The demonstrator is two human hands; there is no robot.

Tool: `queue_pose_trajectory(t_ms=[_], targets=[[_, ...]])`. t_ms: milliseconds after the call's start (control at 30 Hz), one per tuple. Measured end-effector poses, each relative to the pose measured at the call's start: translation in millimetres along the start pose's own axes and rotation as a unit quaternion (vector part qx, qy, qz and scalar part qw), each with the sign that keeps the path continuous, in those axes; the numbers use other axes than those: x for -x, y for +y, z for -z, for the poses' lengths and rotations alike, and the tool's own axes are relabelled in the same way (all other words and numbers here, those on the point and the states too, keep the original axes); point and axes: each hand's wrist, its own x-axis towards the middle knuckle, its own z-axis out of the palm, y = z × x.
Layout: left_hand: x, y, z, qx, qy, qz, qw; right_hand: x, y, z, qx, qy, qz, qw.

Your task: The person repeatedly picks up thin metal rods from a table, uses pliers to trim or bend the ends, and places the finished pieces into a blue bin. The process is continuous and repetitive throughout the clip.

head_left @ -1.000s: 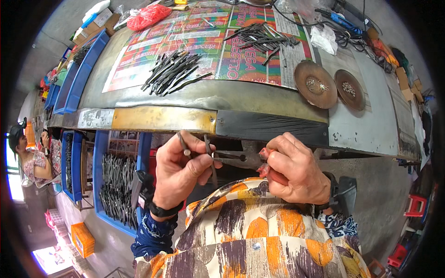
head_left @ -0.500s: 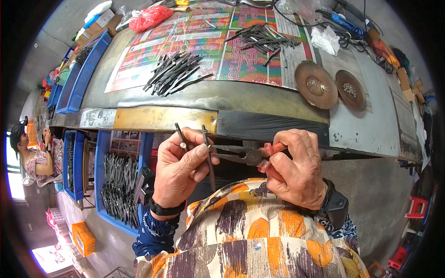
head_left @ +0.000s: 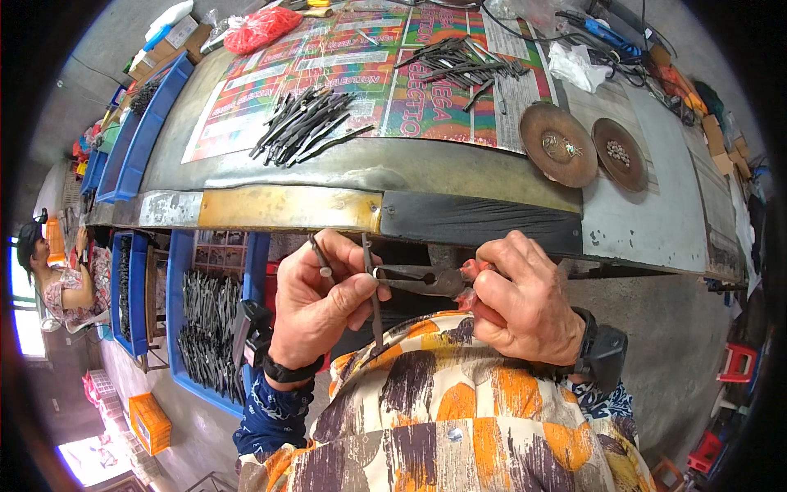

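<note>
My left hand [head_left: 316, 307] pinches a thin black strip [head_left: 376, 316] upright between thumb and fingers. A second dark piece [head_left: 318, 248] with a pale round end sticks out among the same hand's fingers. My right hand [head_left: 529, 303] is closed round the red handles of a pair of long-nosed pliers [head_left: 447, 281]. The jaws point left and their tips meet the strip at a small pale round spot near my left thumb. Whether the jaws grip that spot is too small to tell. Both hands are in front of the bench edge.
On the bench [head_left: 287, 176] lie two heaps of black strips [head_left: 307, 123] [head_left: 459, 61] over printed sheets. Two brown dishes [head_left: 537, 123] [head_left: 607, 131] hold small metal bits. A blue crate [head_left: 176, 316] of strips stands below left. A person [head_left: 70, 283] sits at far left.
The strip in my left hand and the pliers' jaws have shifted slightly right and down. The second piece in that hand has tilted. Both hands keep their hold.
</note>
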Motion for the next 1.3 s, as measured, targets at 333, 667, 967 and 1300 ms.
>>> queue_pose_trajectory(t_ms=[333, 667, 967, 1300], targets=[[0.3, 0.0, 0.0, -0.148, 0.030, -0.134, 0.979, -0.5, 2.5, -12.5, -0.179, 0.014, -0.029, 0.983], [-0.5, 7.4, 3.8, 0.097, 0.010, 0.060, 0.993, -2.8, -8.9, -0.2, 0.076, 0.036, -0.015, 0.996], [1.0, 6.2, 4.4, 0.084, 0.009, 0.094, 0.992, -1.5, -5.9, -5.1, 0.102, 0.033, 0.013, 0.994], [10.9, -1.3, 4.6, -0.159, 0.017, 0.002, 0.987, 8.1, 3.7, -14.5, -0.103, -0.021, -0.026, 0.994]])
